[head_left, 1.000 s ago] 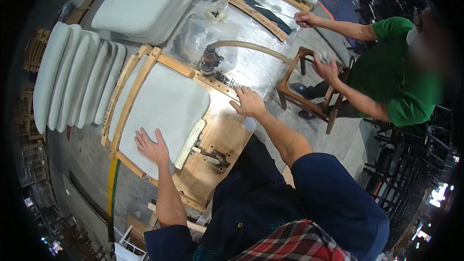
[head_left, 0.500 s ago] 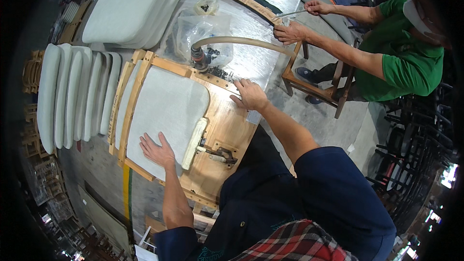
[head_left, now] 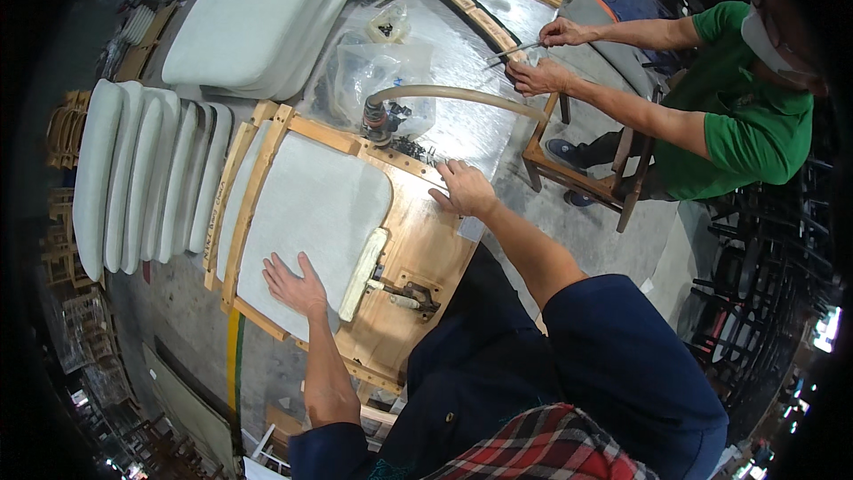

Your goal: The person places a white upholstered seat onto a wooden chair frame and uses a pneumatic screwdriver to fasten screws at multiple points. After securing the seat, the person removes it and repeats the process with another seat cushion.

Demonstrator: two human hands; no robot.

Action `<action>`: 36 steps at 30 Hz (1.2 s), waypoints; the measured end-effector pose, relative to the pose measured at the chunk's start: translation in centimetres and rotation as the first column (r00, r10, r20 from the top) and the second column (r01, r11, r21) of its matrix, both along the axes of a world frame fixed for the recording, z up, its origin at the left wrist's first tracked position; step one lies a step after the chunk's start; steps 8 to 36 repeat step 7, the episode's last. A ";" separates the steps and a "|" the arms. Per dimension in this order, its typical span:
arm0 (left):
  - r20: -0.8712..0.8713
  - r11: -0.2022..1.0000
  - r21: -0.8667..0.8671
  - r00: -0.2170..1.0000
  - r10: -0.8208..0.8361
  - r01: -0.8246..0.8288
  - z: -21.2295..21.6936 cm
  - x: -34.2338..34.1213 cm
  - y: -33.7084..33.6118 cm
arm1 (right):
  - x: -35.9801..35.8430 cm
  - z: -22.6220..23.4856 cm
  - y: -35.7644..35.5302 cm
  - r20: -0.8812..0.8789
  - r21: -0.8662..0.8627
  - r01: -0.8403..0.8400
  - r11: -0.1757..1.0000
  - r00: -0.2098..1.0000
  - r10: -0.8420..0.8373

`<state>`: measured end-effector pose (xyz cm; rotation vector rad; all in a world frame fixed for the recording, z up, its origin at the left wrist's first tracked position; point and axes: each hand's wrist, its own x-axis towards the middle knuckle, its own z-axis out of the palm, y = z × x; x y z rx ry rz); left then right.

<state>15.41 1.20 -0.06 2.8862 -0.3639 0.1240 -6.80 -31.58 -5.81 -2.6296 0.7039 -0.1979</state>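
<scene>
My left hand (head_left: 298, 285) lies with spread fingers on a pale grey fabric-covered panel (head_left: 311, 196). The panel sits in a wooden frame jig (head_left: 253, 205) on a wooden board (head_left: 413, 236). Along the panel's near right edge lies a cream padded bar (head_left: 364, 273), joined to a metal toggle clamp (head_left: 416, 299). My right hand (head_left: 466, 189) rests with fingers apart at the jig's right-hand rail (head_left: 400, 160), beside a heap of small black pieces (head_left: 411, 150). A hose-fed power tool (head_left: 377, 120) stands just beyond that rail.
Padded panels stand in a row (head_left: 147, 178) at left; more lie stacked (head_left: 258, 23) behind. Clear plastic bags (head_left: 382, 80) lie on the metal-topped table. At right, a co-worker in green (head_left: 746, 107) holds a thin tool to a curved wooden piece (head_left: 471, 9), near a wooden chair frame (head_left: 582, 174).
The whole view has shifted slightly. Both my hands stay in nearly the same places on the panel and rail. The co-worker's thin tool and the curved wooden piece have changed angle.
</scene>
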 end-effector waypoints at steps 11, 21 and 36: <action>-0.027 0.999 0.014 0.999 0.036 -0.036 -0.4 0.4 0.3 | 0.7 1.3 -0.4 -0.200 0.092 -0.005 0.996 0.979 0.023; -0.027 0.999 0.014 0.999 0.036 -0.036 -0.4 0.4 0.3 | 0.7 1.3 -0.4 -0.200 0.092 -0.005 0.996 0.979 0.023; -0.027 0.999 0.014 0.999 0.036 -0.036 -0.4 0.4 0.3 | 0.7 1.3 -0.4 -0.200 0.092 -0.005 0.996 0.979 0.023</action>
